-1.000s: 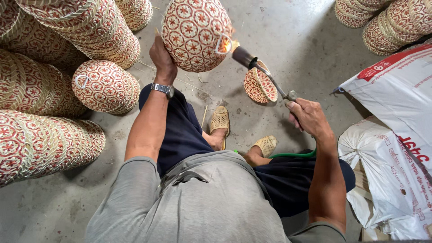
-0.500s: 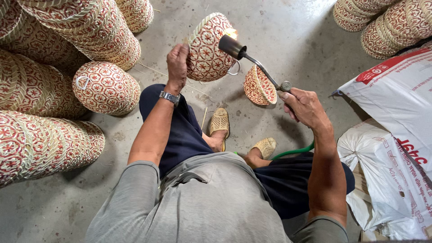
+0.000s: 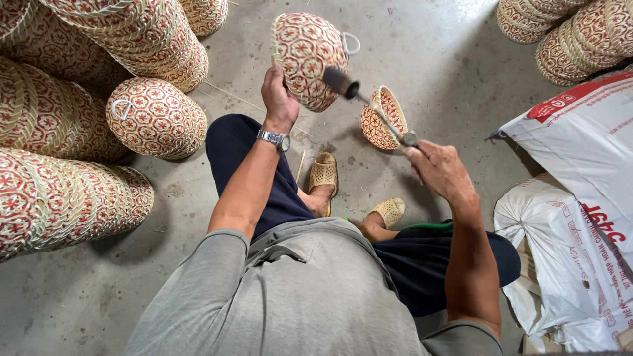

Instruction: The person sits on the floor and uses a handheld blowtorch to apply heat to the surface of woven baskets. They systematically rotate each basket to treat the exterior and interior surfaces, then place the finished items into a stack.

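My left hand (image 3: 279, 99) grips a woven basket (image 3: 308, 58) with a red and cream flower pattern and holds it up over the floor, its small white loop handle at the upper right. My right hand (image 3: 440, 170) is closed on a gas torch (image 3: 369, 105) whose dark nozzle points at the basket's lower right side. No flame shows now. A second small basket (image 3: 382, 118) of the same pattern lies on the concrete just behind the torch stem.
Stacks of matching woven baskets (image 3: 79, 112) fill the left side and another pile (image 3: 567, 33) sits at the upper right. White sacks (image 3: 580, 217) lie at the right. My sandalled feet (image 3: 323, 175) rest on the concrete floor below the basket.
My left hand has turned the basket so its loop handle now shows at the upper right. The torch nozzle dropped toward the basket's lower side, and the flame seen earlier is gone.
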